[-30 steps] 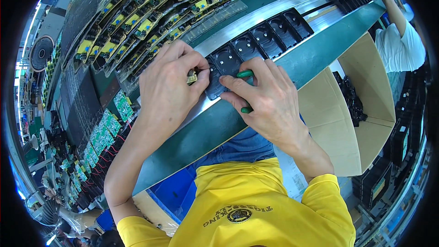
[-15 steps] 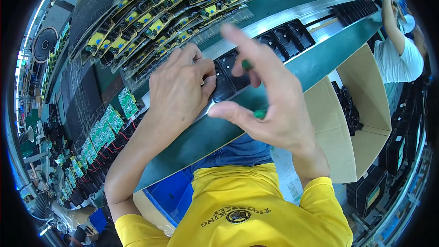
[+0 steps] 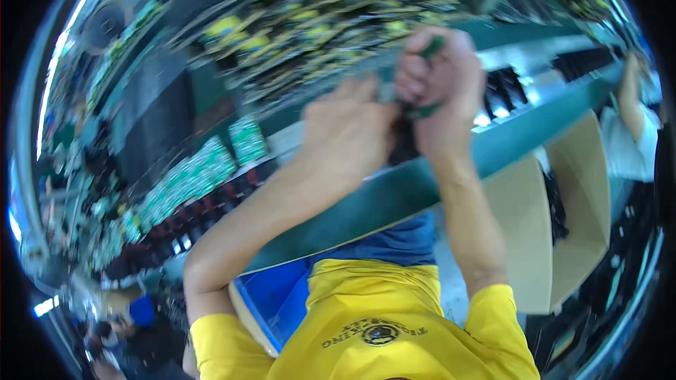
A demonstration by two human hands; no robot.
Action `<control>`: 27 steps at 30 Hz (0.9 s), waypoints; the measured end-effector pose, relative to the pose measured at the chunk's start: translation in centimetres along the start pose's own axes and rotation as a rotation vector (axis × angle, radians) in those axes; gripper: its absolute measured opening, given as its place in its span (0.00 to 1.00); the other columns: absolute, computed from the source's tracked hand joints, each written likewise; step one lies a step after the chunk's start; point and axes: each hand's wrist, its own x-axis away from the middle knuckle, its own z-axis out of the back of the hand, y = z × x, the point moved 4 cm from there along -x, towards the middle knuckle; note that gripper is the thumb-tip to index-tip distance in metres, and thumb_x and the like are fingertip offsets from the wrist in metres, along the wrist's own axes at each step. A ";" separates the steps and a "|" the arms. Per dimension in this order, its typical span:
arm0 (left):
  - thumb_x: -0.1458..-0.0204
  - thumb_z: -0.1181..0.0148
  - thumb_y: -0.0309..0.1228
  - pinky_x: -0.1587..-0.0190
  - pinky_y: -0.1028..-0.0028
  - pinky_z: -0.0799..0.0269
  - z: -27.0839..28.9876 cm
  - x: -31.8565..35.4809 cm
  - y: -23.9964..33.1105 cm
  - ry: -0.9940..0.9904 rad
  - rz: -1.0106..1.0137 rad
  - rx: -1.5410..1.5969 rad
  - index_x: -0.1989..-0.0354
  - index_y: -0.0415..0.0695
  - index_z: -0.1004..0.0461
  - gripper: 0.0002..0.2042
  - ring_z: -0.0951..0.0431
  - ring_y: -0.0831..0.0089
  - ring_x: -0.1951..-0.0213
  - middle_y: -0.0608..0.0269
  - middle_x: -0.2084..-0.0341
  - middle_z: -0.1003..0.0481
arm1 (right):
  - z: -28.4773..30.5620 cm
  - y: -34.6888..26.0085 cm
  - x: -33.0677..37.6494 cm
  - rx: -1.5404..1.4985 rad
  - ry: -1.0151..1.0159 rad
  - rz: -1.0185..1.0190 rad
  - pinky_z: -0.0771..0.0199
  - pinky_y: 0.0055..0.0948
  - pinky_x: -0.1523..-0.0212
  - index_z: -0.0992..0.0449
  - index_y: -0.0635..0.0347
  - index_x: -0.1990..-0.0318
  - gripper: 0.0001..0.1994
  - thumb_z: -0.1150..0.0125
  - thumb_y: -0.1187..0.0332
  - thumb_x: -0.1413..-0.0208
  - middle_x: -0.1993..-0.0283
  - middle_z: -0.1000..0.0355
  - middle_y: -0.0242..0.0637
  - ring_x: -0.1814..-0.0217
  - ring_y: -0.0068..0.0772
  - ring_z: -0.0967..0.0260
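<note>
The right hand (image 3: 453, 88) encloses the green-handled tool (image 3: 433, 46); whether the left hand (image 3: 348, 130) pinches is unclear.

This person has on a bright yellow T-shirt (image 3: 422, 313), loose enough to wrinkle in soft folds near the hem. A round dark badge (image 3: 381, 336) is printed on the chest, its centre too small to make out from here, with dark lettering (image 3: 339, 335) set to either side. The left sleeve (image 3: 229, 345) and right sleeve (image 3: 495, 317) are short, the same yellow, stopping above the elbows. Both forearms (image 3: 470, 229) are bare; the left hand (image 3: 347, 132) and right hand (image 3: 451, 91) look blurred. Blue jeans (image 3: 398, 243) show past the hem.
</note>
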 end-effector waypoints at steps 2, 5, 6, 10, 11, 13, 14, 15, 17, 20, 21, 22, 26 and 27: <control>0.45 0.32 0.38 0.60 0.54 0.21 -0.8 -0.4 0.3 0.015 0.034 -0.048 0.62 0.53 0.12 0.07 0.19 0.53 0.54 0.58 0.57 0.23 | 0.9 0.8 -0.5 -0.066 0.008 -0.016 0.47 0.24 0.68 0.24 0.54 0.54 0.18 0.49 0.50 0.21 0.69 0.38 0.24 0.69 0.19 0.46; 0.46 0.30 0.37 0.62 0.54 0.23 -1.3 -0.9 0.3 0.055 -0.017 -0.006 0.66 0.50 0.13 0.06 0.21 0.52 0.57 0.55 0.58 0.23 | 1.0 0.3 -0.4 -0.065 -0.069 -0.006 0.48 0.26 0.69 0.27 0.52 0.55 0.15 0.51 0.53 0.22 0.69 0.40 0.24 0.70 0.19 0.48; 0.47 0.30 0.36 0.62 0.55 0.23 -1.0 -0.7 0.2 0.045 -0.011 0.005 0.67 0.49 0.13 0.06 0.21 0.53 0.57 0.55 0.59 0.23 | 1.3 0.6 -0.4 -0.144 -0.145 -0.007 0.48 0.26 0.69 0.28 0.53 0.55 0.14 0.52 0.54 0.21 0.68 0.40 0.24 0.70 0.19 0.49; 0.47 0.29 0.35 0.64 0.56 0.23 -1.1 -0.7 0.7 0.061 -0.020 -0.010 0.68 0.49 0.13 0.05 0.21 0.53 0.57 0.54 0.58 0.23 | 2.3 0.6 -0.4 -0.238 -0.380 0.039 0.46 0.26 0.67 0.29 0.54 0.53 0.12 0.53 0.57 0.21 0.67 0.39 0.25 0.69 0.20 0.47; 0.47 0.29 0.35 0.64 0.55 0.23 -1.3 -0.8 0.7 0.054 -0.014 0.007 0.67 0.48 0.13 0.05 0.21 0.53 0.57 0.54 0.58 0.23 | 2.0 0.5 -0.2 -0.236 -0.297 0.017 0.45 0.26 0.67 0.28 0.55 0.52 0.13 0.53 0.56 0.20 0.67 0.39 0.26 0.68 0.21 0.46; 0.46 0.30 0.35 0.64 0.55 0.23 -1.2 -0.6 0.5 0.046 -0.018 0.035 0.66 0.48 0.13 0.06 0.21 0.52 0.57 0.54 0.58 0.24 | 1.1 -0.4 0.5 -0.208 -0.121 -0.015 0.43 0.25 0.66 0.26 0.56 0.51 0.16 0.54 0.55 0.19 0.67 0.38 0.28 0.67 0.22 0.44; 0.46 0.30 0.35 0.65 0.55 0.23 -1.1 -0.7 0.3 0.029 -0.008 0.048 0.65 0.47 0.13 0.06 0.21 0.52 0.57 0.54 0.58 0.24 | 0.8 -1.0 0.8 -0.187 -0.028 -0.024 0.43 0.25 0.65 0.25 0.57 0.50 0.17 0.55 0.55 0.18 0.67 0.37 0.29 0.67 0.22 0.43; 0.46 0.30 0.35 0.64 0.54 0.23 -0.7 -0.8 0.0 -0.018 -0.017 0.027 0.64 0.47 0.13 0.07 0.21 0.51 0.56 0.54 0.57 0.24 | -0.2 -2.7 1.7 -0.062 0.009 0.037 0.38 0.26 0.63 0.21 0.58 0.50 0.14 0.49 0.58 0.21 0.65 0.35 0.30 0.65 0.24 0.40; 0.46 0.30 0.35 0.65 0.53 0.23 0.9 -1.1 -0.1 -0.156 -0.027 0.012 0.62 0.47 0.14 0.08 0.21 0.51 0.57 0.53 0.58 0.25 | 0.1 -5.5 4.3 0.103 0.061 0.105 0.34 0.28 0.60 0.17 0.59 0.49 0.13 0.43 0.61 0.24 0.64 0.32 0.31 0.63 0.26 0.37; 0.47 0.30 0.34 0.59 0.54 0.22 3.3 -2.8 -0.6 -0.466 -0.092 0.097 0.60 0.44 0.15 0.09 0.20 0.51 0.54 0.54 0.55 0.23 | 0.7 -6.5 7.6 1.212 -0.330 0.349 0.29 0.31 0.55 0.10 0.54 0.45 0.16 0.23 0.65 0.39 0.55 0.29 0.32 0.57 0.34 0.31; 0.48 0.29 0.33 0.57 0.55 0.21 3.5 -3.6 -0.8 -0.551 -0.085 0.132 0.58 0.43 0.15 0.11 0.19 0.52 0.53 0.55 0.54 0.22 | 1.4 -5.4 8.3 1.436 -0.353 0.326 0.27 0.33 0.54 0.07 0.51 0.49 0.15 0.19 0.66 0.44 0.53 0.28 0.33 0.55 0.36 0.30; 0.48 0.29 0.33 0.57 0.55 0.21 3.9 -4.7 -0.6 -0.544 -0.113 0.141 0.58 0.43 0.15 0.11 0.19 0.52 0.53 0.55 0.54 0.22 | 2.1 -4.8 8.6 1.461 -0.335 0.327 0.27 0.33 0.54 0.07 0.51 0.49 0.15 0.19 0.66 0.44 0.53 0.28 0.33 0.55 0.36 0.30; 0.46 0.28 0.30 0.47 0.57 0.21 3.8 -6.0 -1.0 -0.325 -0.001 0.161 0.50 0.44 0.18 0.15 0.19 0.53 0.47 0.57 0.47 0.21 | 2.5 -3.2 9.7 1.660 -0.359 0.433 0.24 0.37 0.53 0.07 0.47 0.54 0.10 0.19 0.65 0.43 0.50 0.27 0.35 0.52 0.39 0.28; 0.46 0.29 0.29 0.45 0.57 0.22 3.2 -5.9 -0.8 -0.157 -0.066 0.096 0.49 0.44 0.19 0.16 0.19 0.53 0.46 0.58 0.46 0.21 | 2.6 -3.4 9.8 1.683 -0.369 0.428 0.24 0.37 0.52 0.07 0.48 0.53 0.11 0.19 0.66 0.43 0.49 0.27 0.35 0.51 0.39 0.28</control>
